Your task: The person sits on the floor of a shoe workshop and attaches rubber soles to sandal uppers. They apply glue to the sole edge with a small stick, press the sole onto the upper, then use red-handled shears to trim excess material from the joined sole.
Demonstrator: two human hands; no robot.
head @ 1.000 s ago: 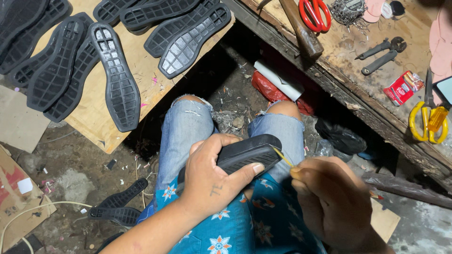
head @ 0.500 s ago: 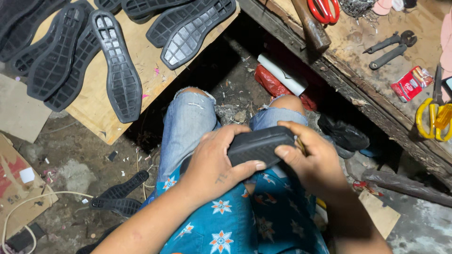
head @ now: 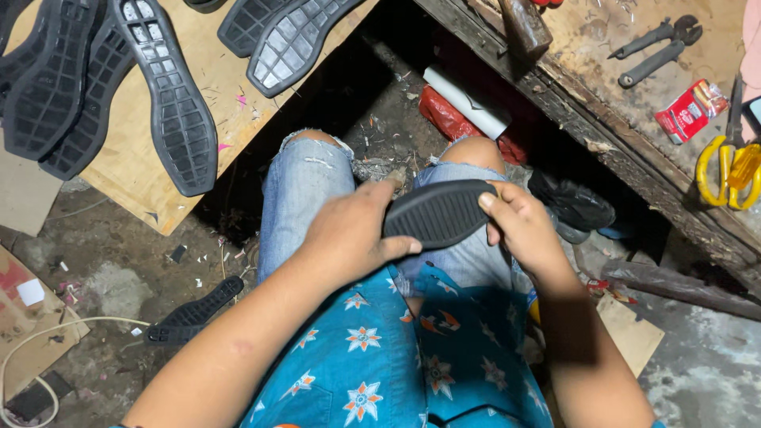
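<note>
Black rubber sole (head: 438, 212) was gripped at both ends above the lap: the left hand (head: 349, 231) was wrapped around its near end, thumb pressed on the smooth face, and the right hand (head: 519, 226) was closed on its far tip with the fingers (head: 493, 208) curled over the edge. Left of the sole, more soles (head: 170, 103) were laid on a wooden board (head: 238, 119); right of it, yellow-handled scissors (head: 725, 170) were seen on a workbench (head: 602, 103).

My right hand (head: 519, 230) had a thin yellow tool a second ago; I can't see it now. Both hands have turned the black sole (head: 440, 212) flat across my knees
</note>
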